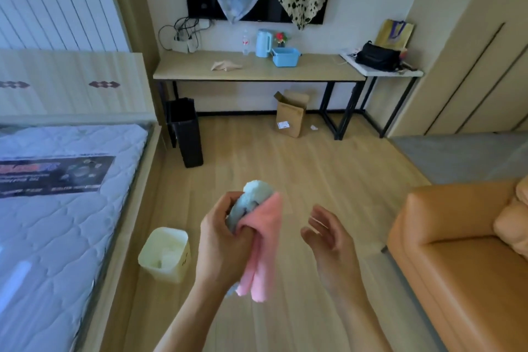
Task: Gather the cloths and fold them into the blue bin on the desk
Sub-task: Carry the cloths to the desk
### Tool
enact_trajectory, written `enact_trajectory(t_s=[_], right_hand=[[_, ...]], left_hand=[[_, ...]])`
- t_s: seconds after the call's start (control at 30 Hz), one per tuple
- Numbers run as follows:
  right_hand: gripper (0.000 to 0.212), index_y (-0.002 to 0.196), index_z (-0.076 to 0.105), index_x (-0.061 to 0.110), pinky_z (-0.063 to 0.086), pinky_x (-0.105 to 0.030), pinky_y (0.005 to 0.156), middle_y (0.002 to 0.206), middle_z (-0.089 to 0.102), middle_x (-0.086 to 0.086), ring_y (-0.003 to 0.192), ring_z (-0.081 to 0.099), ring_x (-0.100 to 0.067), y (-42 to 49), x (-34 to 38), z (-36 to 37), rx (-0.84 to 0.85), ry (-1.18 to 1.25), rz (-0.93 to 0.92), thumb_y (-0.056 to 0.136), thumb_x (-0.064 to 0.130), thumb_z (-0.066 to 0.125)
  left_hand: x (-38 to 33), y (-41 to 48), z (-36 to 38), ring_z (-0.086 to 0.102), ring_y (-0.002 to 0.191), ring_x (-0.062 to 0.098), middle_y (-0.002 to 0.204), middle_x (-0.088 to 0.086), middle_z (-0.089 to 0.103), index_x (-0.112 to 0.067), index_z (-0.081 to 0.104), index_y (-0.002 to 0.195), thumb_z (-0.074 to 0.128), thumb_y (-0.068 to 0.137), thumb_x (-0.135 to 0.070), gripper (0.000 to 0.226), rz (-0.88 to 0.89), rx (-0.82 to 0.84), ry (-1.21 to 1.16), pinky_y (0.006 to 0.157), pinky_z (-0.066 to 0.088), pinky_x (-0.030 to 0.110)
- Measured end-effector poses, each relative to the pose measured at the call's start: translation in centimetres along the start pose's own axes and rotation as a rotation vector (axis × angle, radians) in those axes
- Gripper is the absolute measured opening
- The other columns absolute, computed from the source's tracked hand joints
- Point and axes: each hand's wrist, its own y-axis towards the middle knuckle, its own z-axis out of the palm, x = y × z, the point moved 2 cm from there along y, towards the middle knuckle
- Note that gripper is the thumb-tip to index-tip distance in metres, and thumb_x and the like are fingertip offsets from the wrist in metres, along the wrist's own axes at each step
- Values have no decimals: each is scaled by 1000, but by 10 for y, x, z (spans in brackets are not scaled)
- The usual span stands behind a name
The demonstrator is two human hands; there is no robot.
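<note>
Left fingers [224, 204] around 2 cloths [265, 231]

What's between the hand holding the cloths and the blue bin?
In the head view, bare wood floor between the left hand gripping the cloths and the blue bin; a cardboard box stands under the desk, just below the bin.

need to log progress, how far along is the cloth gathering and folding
Done: two cloths look gathered, a blue cloth and a pink cloth.
In hand: the left hand grips both, bunched and unfolded; the right hand is open.
Left: a beige cloth lies loose on the desk beside the blue bin, and no folding shows yet.
</note>
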Motion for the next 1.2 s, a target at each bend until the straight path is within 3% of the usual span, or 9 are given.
enact_trajectory(t_s=[0.13,0.23,0.37,0.5,0.6,0.7,0.8,1.03,1.2], right_hand=[[52,124,61,37,44,-43,112,129,65,15,119,61,2,102,-7,14,39,31,12,72,38,70],[64,127,60,35,45,-42,111,129,65,13,119,61,-1,197,-8,22,89,15,-25,66,48,69],[48,124,59,39,44,-37,113,130,64,16,120,60,2,316,10,23,169,18,-57,78,39,69],[41,125,61,34,44,-37,112,130,66,15,119,61,1,427,31,31,209,55,-88,86,27,71],[48,128,63,25,46,-37,110,128,68,11,117,63,0,487,31,33,218,66,-73,80,30,70],[42,123,65,25,47,-38,110,122,70,11,112,65,1,552,22,33,205,42,-41,82,28,73],[35,117,67,26,48,-37,108,118,71,10,108,66,3,630,14,33,166,28,-22,83,26,73],[48,119,66,27,51,-22,91,121,70,10,111,66,-3,816,41,56,145,-49,-71,74,40,68],[40,119,66,24,53,-19,91,116,73,9,108,67,-2,937,65,78,115,5,-130,79,25,66]], left_hand=[[12,86,33,71,75,12,81,-6,74,-27,68,94,59,79,7,37,13,-19,45,62,59,27],[19,159,64,70,73,12,80,-4,73,-24,68,92,60,78,8,36,39,-66,60,59,56,21],[16,247,101,70,71,9,79,-6,73,-23,68,90,61,77,13,39,30,-128,86,56,50,12],[12,336,131,70,69,11,79,-4,73,-23,67,94,65,80,10,36,27,-188,67,55,54,18],[21,395,157,70,71,12,80,-5,73,-24,67,96,66,81,7,35,-19,-205,73,56,57,23],[35,465,190,70,72,15,80,-2,73,-26,68,95,65,81,6,36,-37,-191,39,58,60,31],[48,546,229,70,72,14,80,-2,73,-27,68,92,63,81,5,35,-42,-170,11,56,57,26],[62,750,306,68,70,13,78,-5,72,-27,67,88,60,80,6,35,-45,-105,-79,57,56,27],[52,873,344,68,70,13,79,-3,72,-26,67,88,63,80,2,29,-34,-56,-55,59,57,26]])
